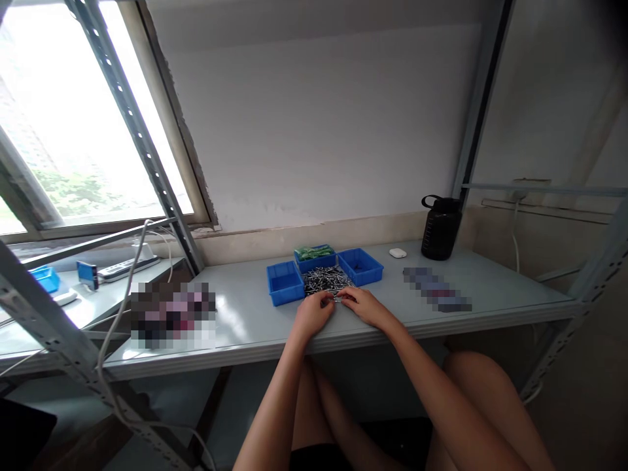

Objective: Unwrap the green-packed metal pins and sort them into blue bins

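Observation:
A heap of thin silver and black rod-like metal pieces (pixel 328 280) lies on the table between blue bins. At the near edge of this heap, my left hand (pixel 315 312) is closed, thumb and fingers drawn together in a pinch. My right hand (pixel 363 305) pinches just beside it, fingertips pointing left. A small silver piece shows between the two sets of fingertips; its exact shape is too small to make out. An open blue bin (pixel 286 282) stands left of the heap. Behind it, another blue bin (pixel 315 261) holds green items. The right blue bin (pixel 360 264) has a few dark bits inside.
The grey table (pixel 245 327) has a metal frame. A black bottle (pixel 441 227) and a white case (pixel 398 252) stand at the back right. Blurred-out items lie at left and right. A white cable (pixel 120 307) hangs by the left post; a power strip (pixel 128 267) lies beyond.

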A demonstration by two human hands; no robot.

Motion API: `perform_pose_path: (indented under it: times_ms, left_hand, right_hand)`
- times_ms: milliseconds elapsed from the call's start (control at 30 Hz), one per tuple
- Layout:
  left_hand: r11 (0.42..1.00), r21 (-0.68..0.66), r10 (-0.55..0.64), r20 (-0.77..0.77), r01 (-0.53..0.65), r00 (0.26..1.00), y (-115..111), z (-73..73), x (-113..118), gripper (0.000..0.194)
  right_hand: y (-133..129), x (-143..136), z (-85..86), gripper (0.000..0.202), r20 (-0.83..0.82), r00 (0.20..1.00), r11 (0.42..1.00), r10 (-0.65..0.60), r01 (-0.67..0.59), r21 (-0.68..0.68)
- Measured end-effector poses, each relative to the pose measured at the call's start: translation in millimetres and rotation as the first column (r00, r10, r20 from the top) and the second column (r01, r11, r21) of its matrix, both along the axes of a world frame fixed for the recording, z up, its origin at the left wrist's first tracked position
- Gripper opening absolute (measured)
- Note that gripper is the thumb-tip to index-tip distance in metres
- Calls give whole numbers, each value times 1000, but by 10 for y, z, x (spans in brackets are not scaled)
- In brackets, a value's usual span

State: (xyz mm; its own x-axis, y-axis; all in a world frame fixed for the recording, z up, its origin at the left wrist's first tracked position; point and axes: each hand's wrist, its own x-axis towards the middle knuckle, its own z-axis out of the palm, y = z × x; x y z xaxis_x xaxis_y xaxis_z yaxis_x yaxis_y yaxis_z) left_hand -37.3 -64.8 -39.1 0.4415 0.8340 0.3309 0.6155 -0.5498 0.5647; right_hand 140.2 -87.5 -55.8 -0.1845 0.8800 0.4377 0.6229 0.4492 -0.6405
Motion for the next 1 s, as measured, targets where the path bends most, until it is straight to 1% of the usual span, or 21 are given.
perform_pose_path:
  times_ms: [67, 233, 400, 567, 733, 867, 1000]
  left_hand:
    - [1000, 12, -24, -11, 24, 1000, -11, 6, -1, 25]
    - [1000, 20, -18, -47, 19, 999, -1, -3, 0, 19]
    - [1000, 12, -5, -14, 6, 1000, 26, -27, -5, 27]
    - [999, 38, -37, -27, 38, 999, 24, -26, -6, 18]
    - [998, 9, -57, 43, 57, 997, 0, 0, -3, 18]
    - [998, 8, -69, 94, 68, 993, -28, 25, 1, 19]
    - [999, -5, -53, 120, 54, 991, -36, 36, 10, 20]
  right_hand:
    - [-13, -11, 1, 21, 29, 1000, 1000, -2, 1, 28]
    - [-26, -41, -11, 23, 144, 989, 997, -23, 12, 74]
    - [-41, -27, -8, 23, 124, 992, 995, -35, 24, 92]
    - [-45, -16, -11, 23, 142, 990, 995, -17, 4, 95]
    - [-62, -26, -1, 21, 167, 986, 997, -8, -5, 78]
    - [-77, -36, 8, 20, 190, 981, 997, -31, 16, 80]
    - [-79, -42, 15, 19, 202, 978, 995, -53, 35, 92]
